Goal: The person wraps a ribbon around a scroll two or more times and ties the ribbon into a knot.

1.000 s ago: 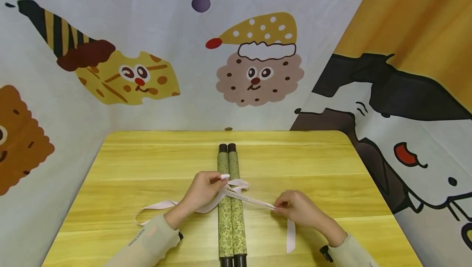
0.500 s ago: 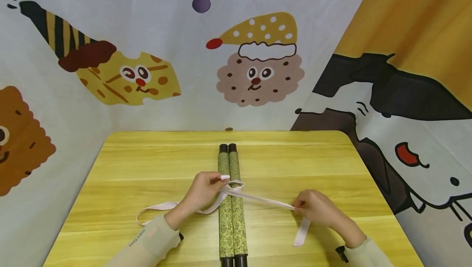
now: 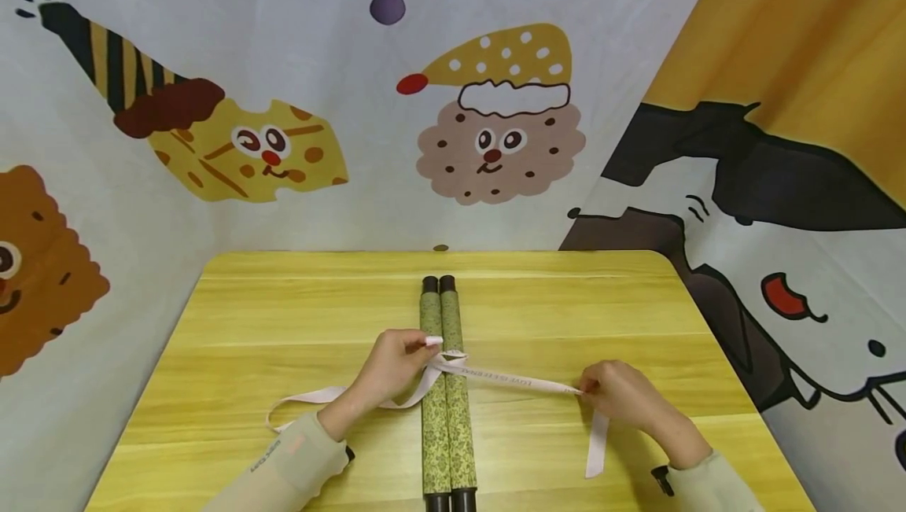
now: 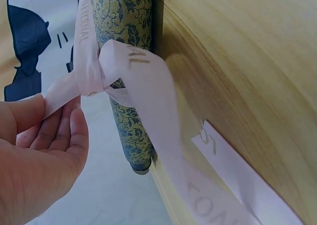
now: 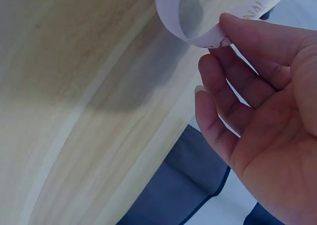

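Two scroll rolls [image 3: 446,418] in green-gold patterned cloth with black end knobs lie side by side on the table. Pale pink printed ribbon [image 3: 510,377] crosses over them and forms a knot or loop [image 4: 91,76] on top. My left hand [image 3: 392,364], beside the left roll, pinches a short piece of ribbon between thumb and fingers. My right hand [image 3: 630,395], well off to the right, pinches the other stretch, which runs taut from the knot; its tail hangs below the fingers. Another length of ribbon loops out on the table left of the rolls.
The wood-grain table [image 3: 283,300] reaches to a cartoon-printed cloth [image 3: 318,16] behind it and at the sides. Both forearms in light sleeves come in from the front edge.
My right hand has moved to the right with the ribbon, drawing a longer stretch out. The loop over the rolls has become smaller. My left hand has stayed in place.
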Demonstrator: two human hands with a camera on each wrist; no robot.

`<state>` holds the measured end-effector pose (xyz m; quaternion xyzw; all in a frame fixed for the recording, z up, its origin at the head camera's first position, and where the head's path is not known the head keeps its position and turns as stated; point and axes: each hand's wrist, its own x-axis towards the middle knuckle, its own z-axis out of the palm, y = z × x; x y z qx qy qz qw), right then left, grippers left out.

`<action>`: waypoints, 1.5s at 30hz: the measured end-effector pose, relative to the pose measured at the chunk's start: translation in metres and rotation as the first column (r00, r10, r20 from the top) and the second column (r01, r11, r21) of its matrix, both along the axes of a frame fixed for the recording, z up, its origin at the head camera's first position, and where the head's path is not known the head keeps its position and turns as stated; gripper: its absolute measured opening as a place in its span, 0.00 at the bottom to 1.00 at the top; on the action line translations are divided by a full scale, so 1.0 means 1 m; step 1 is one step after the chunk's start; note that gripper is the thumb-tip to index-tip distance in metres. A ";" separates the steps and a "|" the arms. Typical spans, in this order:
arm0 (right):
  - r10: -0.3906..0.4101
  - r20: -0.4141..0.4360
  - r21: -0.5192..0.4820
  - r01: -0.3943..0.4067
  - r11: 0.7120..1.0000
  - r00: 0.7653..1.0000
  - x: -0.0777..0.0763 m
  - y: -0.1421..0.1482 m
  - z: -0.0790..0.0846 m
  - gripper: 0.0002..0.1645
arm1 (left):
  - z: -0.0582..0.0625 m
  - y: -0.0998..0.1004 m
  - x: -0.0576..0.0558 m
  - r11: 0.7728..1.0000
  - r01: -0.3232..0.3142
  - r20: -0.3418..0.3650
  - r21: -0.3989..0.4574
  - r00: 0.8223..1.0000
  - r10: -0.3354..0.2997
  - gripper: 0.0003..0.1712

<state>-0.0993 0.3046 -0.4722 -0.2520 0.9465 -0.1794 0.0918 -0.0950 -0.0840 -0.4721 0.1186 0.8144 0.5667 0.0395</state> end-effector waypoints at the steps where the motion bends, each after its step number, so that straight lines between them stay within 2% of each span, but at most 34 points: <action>1: 0.001 0.001 -0.005 -0.001 1.000 1.000 -0.001 0.001 0.001 0.08 | 0.000 0.000 0.000 1.000 0.003 0.000 0.007 1.000 -0.003 0.08; 6: -0.021 0.046 -0.022 0.022 1.000 0.999 -0.006 0.009 0.004 0.06 | 0.002 0.000 0.001 1.000 0.003 0.004 0.016 1.000 -0.003 0.08; 12: -0.064 0.006 -0.020 0.064 0.998 0.998 -0.012 0.021 0.011 0.07 | 0.002 0.000 0.001 1.000 -0.005 -0.004 0.008 1.000 0.005 0.08; 15: -0.086 0.009 0.000 0.086 0.996 0.996 -0.014 0.024 0.011 0.06 | 0.002 -0.001 0.001 1.000 -0.007 -0.003 0.009 1.000 0.007 0.09; 17: -0.115 0.031 0.051 0.113 0.992 0.993 -0.014 0.025 0.008 0.05 | 0.002 0.000 0.001 1.000 -0.009 0.004 0.007 1.000 0.009 0.08; 19: -0.113 0.036 0.097 0.109 0.989 0.993 -0.014 0.024 0.004 0.07 | 0.002 0.000 0.001 1.000 -0.007 0.013 0.006 1.000 0.007 0.08; 23: -0.041 -0.043 0.120 0.046 0.992 0.998 -0.010 0.008 -0.003 0.20 | 0.002 -0.001 0.002 1.000 0.001 0.018 -0.004 1.000 -0.001 0.07; 26: 0.009 -0.131 0.025 -0.006 1.000 0.991 -0.005 -0.020 -0.004 0.23 | 0.001 -0.001 0.002 1.000 0.005 0.008 -0.014 1.000 -0.005 0.07; 29: 0.049 -0.141 -0.094 -0.062 0.994 0.989 0.000 -0.057 -0.001 0.18 | 0.001 -0.001 0.002 1.000 0.002 0.012 -0.019 1.000 -0.002 0.07; 33: 0.100 -0.069 -0.224 -0.113 0.968 0.993 0.004 -0.107 -0.003 0.15 | 0.002 -0.002 0.002 1.000 -0.005 0.018 -0.019 1.000 0.005 0.06; 37: 0.117 0.018 -0.328 -0.105 0.939 0.993 0.006 -0.145 -0.012 0.15 | 0.002 -0.002 0.003 1.000 0.000 0.002 -0.004 1.000 0.000 0.07; 42: 0.076 0.130 -0.363 -0.024 0.932 0.989 0.003 -0.165 -0.021 0.18 | 0.002 -0.001 0.003 1.000 0.006 -0.006 0.020 1.000 -0.006 0.08; 45: 0.070 0.231 -0.391 0.027 0.920 0.971 0.000 -0.166 -0.025 0.21 | 0.002 -0.002 0.004 1.000 0.003 -0.005 0.025 1.000 -0.003 0.08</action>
